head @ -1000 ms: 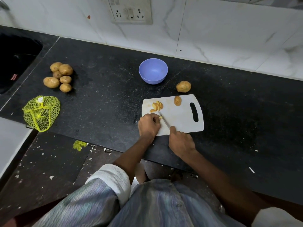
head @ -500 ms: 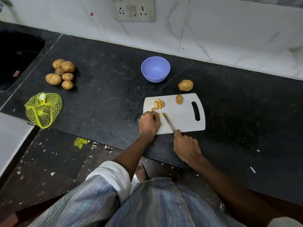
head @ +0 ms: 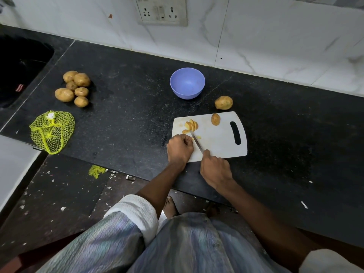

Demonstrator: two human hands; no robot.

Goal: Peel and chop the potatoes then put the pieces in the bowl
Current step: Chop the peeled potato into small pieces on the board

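Lower centre: right hand curled round knife handle, blade angled up-left across cutting board. Left hand fisted at board's near-left corner, fingers curled, probably pinning a potato piece, hidden. Slices just beyond blade tip; potato half further right. Whole potato and empty bowl above; potato pile upper left

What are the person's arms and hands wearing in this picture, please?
Both hands, the left hand and the right hand, are bare, with no gloves, rings or watch visible. The forearms are bare too. White ribbed sleeves are pushed up, the left sleeve near the elbow and the right sleeve at the frame's corner.
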